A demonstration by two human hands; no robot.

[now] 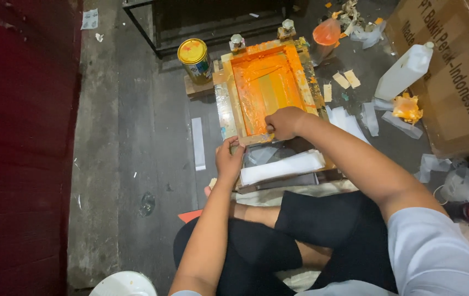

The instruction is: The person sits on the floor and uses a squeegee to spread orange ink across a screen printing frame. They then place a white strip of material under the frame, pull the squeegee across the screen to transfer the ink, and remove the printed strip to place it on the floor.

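A wooden-framed printing screen lies on the floor in front of me, its mesh coated in orange ink. My right hand is closed over a squeegee at the near end of the mesh; the tool is mostly hidden under my fingers. My left hand grips the near left corner of the frame. A stack of white sheets lies just below the frame, next to my left hand. My crossed legs in black shorts fill the lower middle.
A yellow-lidded tin can stands on a wood block left of the frame. A white plastic bottle, paper scraps and an orange-stained rag lie to the right beside a cardboard box. A dark red wall runs along the left.
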